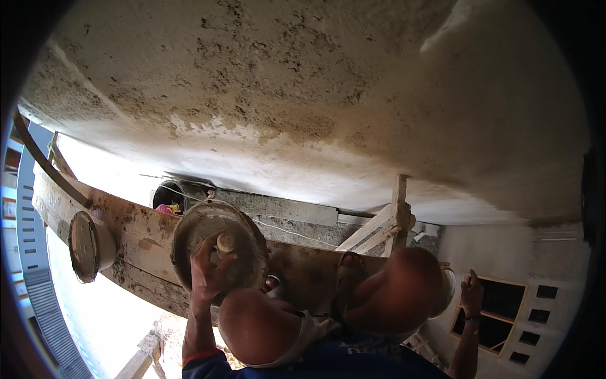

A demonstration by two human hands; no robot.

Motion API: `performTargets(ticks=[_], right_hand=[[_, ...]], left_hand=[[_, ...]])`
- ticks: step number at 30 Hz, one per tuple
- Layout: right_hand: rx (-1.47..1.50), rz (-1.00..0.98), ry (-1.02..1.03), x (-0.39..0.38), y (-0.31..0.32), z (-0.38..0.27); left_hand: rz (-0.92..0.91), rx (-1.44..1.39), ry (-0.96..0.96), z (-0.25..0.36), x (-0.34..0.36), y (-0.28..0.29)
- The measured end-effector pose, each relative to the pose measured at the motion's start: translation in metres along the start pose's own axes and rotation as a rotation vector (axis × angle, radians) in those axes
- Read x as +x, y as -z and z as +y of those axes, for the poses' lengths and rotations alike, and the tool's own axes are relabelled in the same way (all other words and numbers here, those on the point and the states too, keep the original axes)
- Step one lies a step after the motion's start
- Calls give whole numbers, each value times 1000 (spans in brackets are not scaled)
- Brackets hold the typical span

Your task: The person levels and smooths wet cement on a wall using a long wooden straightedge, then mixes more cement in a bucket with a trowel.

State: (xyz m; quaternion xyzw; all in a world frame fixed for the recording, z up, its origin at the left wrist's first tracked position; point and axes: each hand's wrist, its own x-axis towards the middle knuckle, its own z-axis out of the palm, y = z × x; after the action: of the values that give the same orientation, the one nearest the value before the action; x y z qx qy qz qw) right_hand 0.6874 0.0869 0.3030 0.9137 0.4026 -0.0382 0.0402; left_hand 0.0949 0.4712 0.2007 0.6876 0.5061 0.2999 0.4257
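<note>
My left hand (208,270) reaches into a round, mortar-smeared basin (255,237) on the planks. Its fingers and thumb close around a pale, round-ended object (225,242); its kind does not show. Grey, wet-looking material (242,275) lies in the basin around the hand. Off to the right, beyond my right knee, my right hand (471,295) is raised, one finger stretched up and the others partly curled. Nothing shows in it.
I squat on a raised plank platform (297,259), my sandalled feet beside the basin. A second mortar-crusted bowl (84,246) stands left. A rough plastered wall (284,82) rises ahead. A wooden brace (396,215) adjoins the planks; a dark bucket (169,197) sits behind them.
</note>
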Motion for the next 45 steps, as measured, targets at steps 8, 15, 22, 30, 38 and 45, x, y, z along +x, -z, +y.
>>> performTargets(ticks=[8, 15, 22, 30, 38, 45], right_hand=[[312, -252, 1327, 99, 103, -459], [-159, -95, 1910, 43, -51, -618], [-437, 43, 1913, 12, -85, -633], [-390, -24, 2038, 13, -65, -619], [-401, 639, 1828, 20, -23, -658], [-755, 373, 1912, -10, -63, -662]], left_hand=[[107, 160, -124, 14, 1, -9], [208, 158, -14, -15, -18, -7], [846, 471, 101, -23, -83, 11], [554, -241, 541, -95, -137, 8], [393, -726, 394, -48, -136, 27], [399, -803, 333, -67, -143, 22]])
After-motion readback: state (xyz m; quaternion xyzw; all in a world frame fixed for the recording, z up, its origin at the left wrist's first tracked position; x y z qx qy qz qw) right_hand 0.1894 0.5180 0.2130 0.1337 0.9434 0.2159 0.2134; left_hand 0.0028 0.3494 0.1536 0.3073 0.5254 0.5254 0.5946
